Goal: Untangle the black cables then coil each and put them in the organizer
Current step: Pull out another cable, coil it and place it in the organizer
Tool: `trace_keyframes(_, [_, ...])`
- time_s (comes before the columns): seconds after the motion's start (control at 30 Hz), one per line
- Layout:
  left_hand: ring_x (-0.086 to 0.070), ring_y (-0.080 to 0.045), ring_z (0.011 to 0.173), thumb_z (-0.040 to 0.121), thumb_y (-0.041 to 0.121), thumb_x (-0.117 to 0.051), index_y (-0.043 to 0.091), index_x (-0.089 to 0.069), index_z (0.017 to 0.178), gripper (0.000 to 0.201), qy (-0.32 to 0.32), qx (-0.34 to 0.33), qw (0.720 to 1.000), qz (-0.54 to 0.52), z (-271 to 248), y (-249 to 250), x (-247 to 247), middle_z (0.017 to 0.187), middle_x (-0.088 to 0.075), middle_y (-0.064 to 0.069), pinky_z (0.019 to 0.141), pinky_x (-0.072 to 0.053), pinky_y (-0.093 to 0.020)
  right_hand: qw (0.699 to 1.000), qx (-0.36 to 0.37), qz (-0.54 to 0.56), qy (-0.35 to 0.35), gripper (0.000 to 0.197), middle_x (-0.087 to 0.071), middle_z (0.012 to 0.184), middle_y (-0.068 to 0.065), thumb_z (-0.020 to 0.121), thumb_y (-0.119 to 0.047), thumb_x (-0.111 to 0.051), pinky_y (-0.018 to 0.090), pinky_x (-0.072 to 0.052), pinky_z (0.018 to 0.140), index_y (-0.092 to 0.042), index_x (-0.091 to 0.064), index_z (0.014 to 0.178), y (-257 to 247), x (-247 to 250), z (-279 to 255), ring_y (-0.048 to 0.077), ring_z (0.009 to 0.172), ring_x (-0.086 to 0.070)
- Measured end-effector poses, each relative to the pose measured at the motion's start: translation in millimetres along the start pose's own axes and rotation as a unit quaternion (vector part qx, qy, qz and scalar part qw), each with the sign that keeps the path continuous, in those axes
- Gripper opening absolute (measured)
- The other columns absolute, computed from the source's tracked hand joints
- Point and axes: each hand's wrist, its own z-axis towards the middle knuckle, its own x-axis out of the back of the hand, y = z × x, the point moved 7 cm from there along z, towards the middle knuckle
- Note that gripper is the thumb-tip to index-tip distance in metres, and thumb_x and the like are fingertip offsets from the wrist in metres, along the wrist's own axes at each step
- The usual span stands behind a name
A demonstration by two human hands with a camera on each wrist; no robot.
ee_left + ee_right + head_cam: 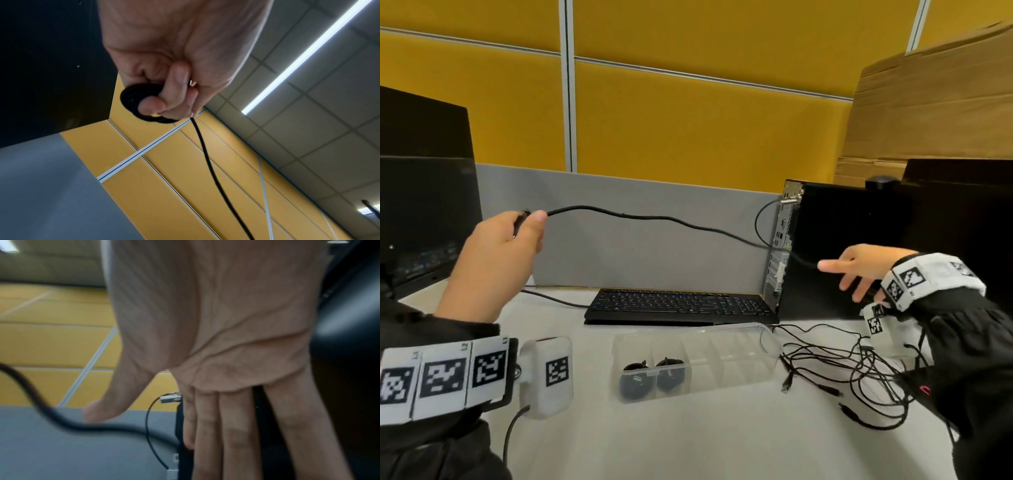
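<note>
My left hand (529,224) is raised left of centre and grips a small coil of black cable (136,99) between thumb and curled fingers. From that coil the free length of the black cable (654,217) sags across to my right hand (840,274), which is open in front of the PC tower, its straight fingers (232,434) spread. The cable runs under the thumb and behind the fingers; no grip shows there. The clear organizer (736,356) lies on the table with two coiled cables (650,375) in its left compartments. A tangle of thin black cables (859,373) lies at the right.
A black keyboard (681,305) sits behind the organizer, with a black PC tower (842,246) to its right and a monitor (421,188) at the left. Cardboard boxes (928,102) stand at the back right. The white table (688,435) is bare in front.
</note>
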Motion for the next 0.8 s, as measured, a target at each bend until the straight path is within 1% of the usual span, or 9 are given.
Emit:
trace_keyframes(0.07, [-0.050, -0.028, 0.073, 0.099, 0.033, -0.038, 0.006, -0.055, 0.082, 0.036, -0.015, 0.001, 1.000, -0.023, -1, 2, -5, 0.074, -0.054, -0.011, 0.075, -0.043, -0.045, 0.999, 0.027, -0.007, -0.020, 0.064, -0.067, 0.101, 0.011, 0.085, -0.052, -0.056, 0.041, -0.057, 0.072, -0.011, -0.042, 0.132, -9, -16, -5, 0.027, 0.081, -0.070])
trace_keyframes(0.17, [-0.042, -0.020, 0.061, 0.098, 0.031, -0.040, 0.011, -0.053, 0.075, 0.033, -0.048, 0.004, 0.994, -0.102, -3, 10, -17, 0.065, -0.046, -0.004, 0.062, -0.039, -0.032, 0.984, 0.175, 0.034, 0.018, 0.060, -0.061, 0.117, 0.005, 0.085, -0.054, -0.051, 0.036, -0.054, 0.083, -0.019, -0.044, 0.132, -60, -24, -23, 0.021, 0.099, -0.062])
trace_keyframes(0.3, [-0.037, -0.005, 0.046, 0.098, 0.028, -0.040, 0.011, -0.050, 0.073, 0.032, -0.090, 0.005, 0.977, -0.192, -11, 28, -37, 0.049, -0.041, 0.011, 0.050, -0.033, -0.022, 0.918, 0.374, 0.133, -0.016, 0.075, -0.046, 0.140, -0.007, 0.075, -0.066, -0.043, 0.029, -0.034, 0.106, -0.034, -0.030, 0.142, -143, -57, -80, 0.006, 0.126, -0.043])
trace_keyframes(0.37, [-0.033, -0.002, 0.040, 0.099, 0.026, -0.039, 0.011, -0.048, 0.072, 0.032, -0.102, 0.000, 0.971, -0.218, -15, 38, -45, 0.042, -0.039, 0.012, 0.044, -0.034, -0.015, 0.895, 0.420, 0.148, -0.044, 0.068, -0.046, 0.137, -0.011, 0.081, -0.061, -0.043, 0.024, -0.033, 0.106, -0.034, -0.030, 0.142, -168, -80, -99, 0.001, 0.128, -0.040])
trace_keyframes(0.47, [-0.030, -0.003, 0.038, 0.099, 0.026, -0.038, 0.011, -0.048, 0.071, 0.033, -0.114, 0.006, 0.959, -0.258, -21, 45, -53, 0.042, -0.037, 0.010, 0.041, -0.031, -0.014, 0.865, 0.456, 0.206, 0.043, 0.030, -0.058, 0.090, -0.016, 0.098, -0.034, -0.040, 0.013, -0.042, 0.074, -0.023, -0.054, 0.122, -183, -90, -105, -0.003, 0.082, -0.054])
trace_keyframes(0.53, [-0.029, -0.005, 0.038, 0.098, 0.028, -0.039, 0.011, -0.050, 0.073, 0.032, -0.153, 0.020, 0.943, -0.296, -25, 48, -60, 0.045, -0.037, 0.009, 0.046, -0.029, -0.020, 0.834, 0.445, 0.283, 0.163, 0.025, -0.048, 0.057, -0.014, 0.100, -0.026, -0.039, 0.015, -0.034, 0.055, -0.021, -0.063, 0.102, -177, -82, -102, 0.003, 0.052, -0.042])
trace_keyframes(0.6, [-0.029, -0.007, 0.036, 0.095, 0.030, -0.040, 0.011, -0.051, 0.076, 0.029, -0.227, 0.029, 0.907, -0.352, -33, 56, -71, 0.048, -0.039, 0.006, 0.049, -0.030, -0.023, 0.809, 0.412, 0.323, 0.266, 0.023, -0.046, 0.050, -0.015, 0.100, -0.026, -0.040, 0.014, -0.027, 0.047, -0.023, -0.063, 0.099, -166, -77, -101, 0.005, 0.045, -0.038])
trace_keyframes(0.7, [-0.046, -0.009, 0.041, 0.086, 0.029, -0.040, 0.006, -0.056, 0.085, 0.027, -0.302, 0.030, 0.823, -0.480, -47, 76, -82, 0.056, -0.054, 0.000, 0.048, -0.042, -0.019, 0.842, 0.390, 0.256, 0.270, 0.021, -0.048, 0.059, -0.013, 0.100, -0.031, -0.037, 0.023, -0.034, 0.052, -0.025, -0.057, 0.103, -170, -91, -99, 0.004, 0.052, -0.044])
trace_keyframes(0.8, [-0.067, -0.011, 0.067, 0.086, 0.022, -0.038, 0.002, -0.056, 0.102, 0.031, -0.264, 0.018, 0.778, -0.569, -44, 81, -83, 0.080, -0.072, -0.005, 0.061, -0.052, -0.018, 0.895, 0.425, 0.119, 0.070, 0.025, -0.065, 0.090, -0.007, 0.100, -0.036, -0.034, 0.036, -0.050, 0.077, -0.034, -0.056, 0.112, -189, -124, -106, 0.012, 0.080, -0.059])
